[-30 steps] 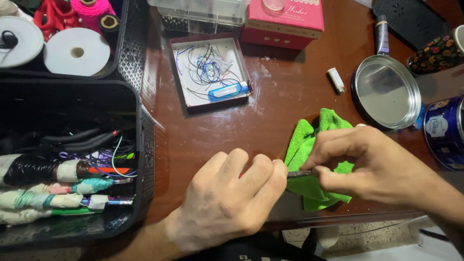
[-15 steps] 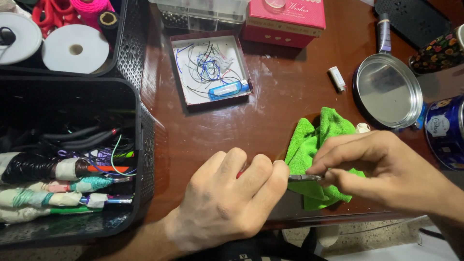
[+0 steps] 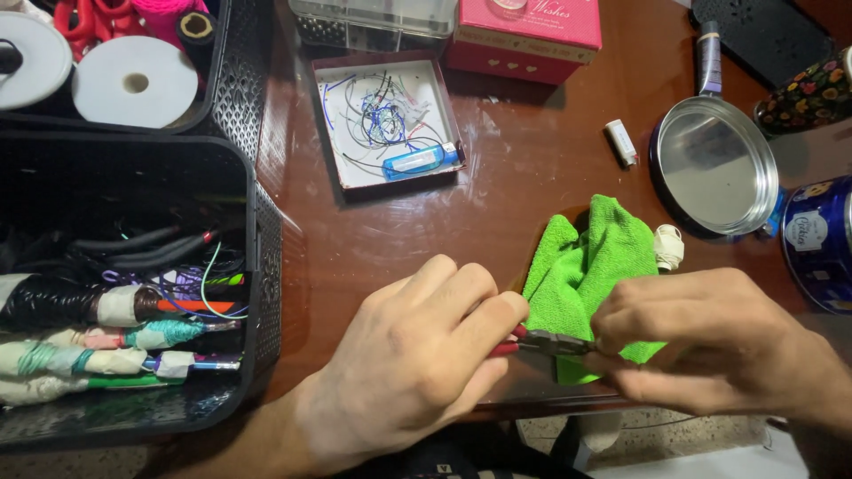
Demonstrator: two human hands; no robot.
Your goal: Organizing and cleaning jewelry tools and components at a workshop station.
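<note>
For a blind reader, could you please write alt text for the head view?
A left hand and right hand together hold small red-handled pliers over a green cloth on a brown table, beside a black basket of wrapped bundles.

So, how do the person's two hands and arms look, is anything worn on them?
Both the left hand and the right hand are bare: no gloves, and no rings show on the visible fingers. The forearms are bare too, with no sleeve, watch or bracelet showing before they leave the picture. Fingernails are mostly hidden.
</note>
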